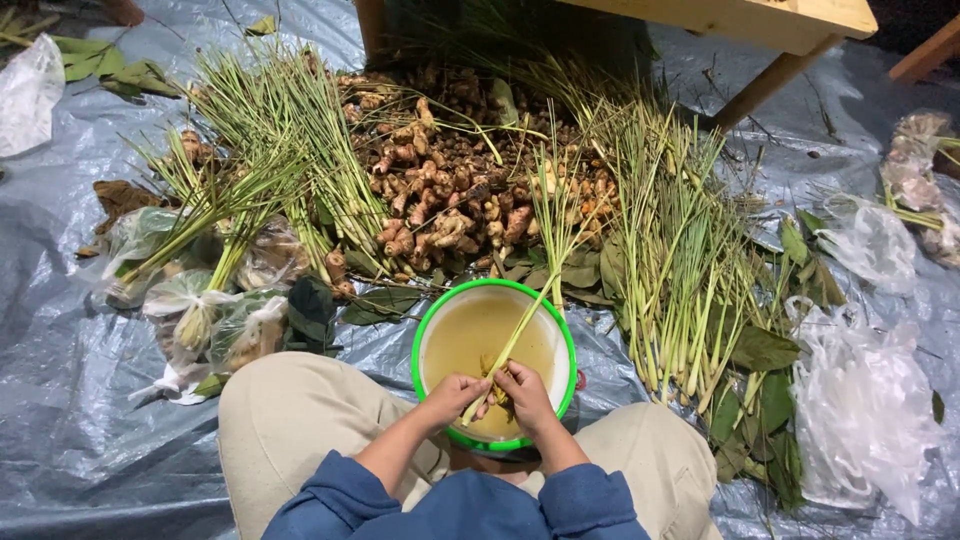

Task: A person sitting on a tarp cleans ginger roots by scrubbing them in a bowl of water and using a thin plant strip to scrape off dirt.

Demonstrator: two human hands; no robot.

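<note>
Over a green-rimmed basin (428,322) of murky water on the grey plastic sheet (60,400), the left hand (455,394) and right hand (522,392) both grip a lemongrass stalk (512,340); a root heap (450,190) lies toward the sheet's far edge.

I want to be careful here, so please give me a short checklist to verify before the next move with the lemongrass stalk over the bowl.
1. Left hand grips the lemongrass stalk: ok.
2. Right hand on the stalk's lower end: ok.
3. Stalk lies over the green-rimmed bowl: ok.
4. Bowl holds cloudy water: ok.
5. Lemongrass pile within reach on the right: ok.
6. Stalk's root end clean: cannot tell, the hands hide it.
</note>
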